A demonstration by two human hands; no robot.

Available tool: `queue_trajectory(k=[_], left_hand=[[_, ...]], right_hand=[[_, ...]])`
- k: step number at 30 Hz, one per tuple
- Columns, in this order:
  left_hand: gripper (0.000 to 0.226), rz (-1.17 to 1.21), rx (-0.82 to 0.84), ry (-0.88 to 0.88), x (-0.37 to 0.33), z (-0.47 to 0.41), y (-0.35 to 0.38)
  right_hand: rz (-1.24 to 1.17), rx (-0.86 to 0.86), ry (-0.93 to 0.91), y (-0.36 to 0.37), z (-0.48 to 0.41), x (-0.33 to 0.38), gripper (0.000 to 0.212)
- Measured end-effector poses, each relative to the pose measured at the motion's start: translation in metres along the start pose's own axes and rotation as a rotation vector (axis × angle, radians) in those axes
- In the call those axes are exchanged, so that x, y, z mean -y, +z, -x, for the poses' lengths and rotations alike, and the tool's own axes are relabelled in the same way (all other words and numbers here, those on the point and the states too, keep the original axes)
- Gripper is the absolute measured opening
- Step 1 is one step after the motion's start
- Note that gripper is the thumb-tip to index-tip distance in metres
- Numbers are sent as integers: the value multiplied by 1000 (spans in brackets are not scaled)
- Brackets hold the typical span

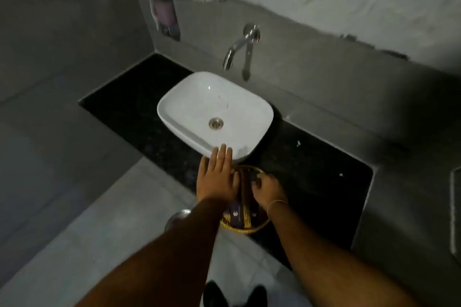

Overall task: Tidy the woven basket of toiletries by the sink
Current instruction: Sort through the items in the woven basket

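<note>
Looking down from the head view: woven basket (245,228) on the dark countertop (311,177), just in front of the white sink (217,112), holding a dark purple packet (237,214) near its front rim. Left hand (217,177) flat and released, fingers (222,154) stretched forward over the basket's left edge toward the sink rim, forearm reaching in straight. Right hand (268,190) curled down inside the basket around something dark; what exactly, cannot tell. Thin bangle (275,203) at that wrist.
</note>
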State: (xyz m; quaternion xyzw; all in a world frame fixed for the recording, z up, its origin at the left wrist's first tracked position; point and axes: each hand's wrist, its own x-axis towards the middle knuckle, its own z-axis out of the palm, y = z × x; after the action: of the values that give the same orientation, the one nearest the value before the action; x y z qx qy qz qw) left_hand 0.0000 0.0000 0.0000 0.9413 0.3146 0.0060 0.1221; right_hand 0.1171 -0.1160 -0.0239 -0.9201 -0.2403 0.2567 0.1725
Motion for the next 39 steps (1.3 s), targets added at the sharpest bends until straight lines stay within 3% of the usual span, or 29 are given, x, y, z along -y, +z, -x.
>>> queue_trajectory(k=[3,6,10,14,18,22,27,35,39], left_hand=[[77,6,123,-59,17,24,38],[78,-15,177,-50,34,46,63],[80,17,183,-70,46,43,67],[79,134,141,-120,38,26,53],[65,352,91,-227,22,5,33],[66,732,292,-395,3,-8,14],[35,811,268,-322,-13,-17,-1],[41,1122,264,-584,-24,-14,-24],[49,1456,275,-765,-24,-10,-30]], right_hand=[[145,-26,38,46,-4,-13,55],[143,-9,134,72,-3,-23,63],[98,10,183,80,-13,-24,43],[-48,-99,221,72,-8,-22,24],[-24,-105,165,61,13,-25,37],[-202,-120,-16,48,39,-44,48],[-352,-45,-213,28,55,-53,46],[-311,-13,-228,13,51,-63,45],[-390,7,-206,10,53,-63,46]])
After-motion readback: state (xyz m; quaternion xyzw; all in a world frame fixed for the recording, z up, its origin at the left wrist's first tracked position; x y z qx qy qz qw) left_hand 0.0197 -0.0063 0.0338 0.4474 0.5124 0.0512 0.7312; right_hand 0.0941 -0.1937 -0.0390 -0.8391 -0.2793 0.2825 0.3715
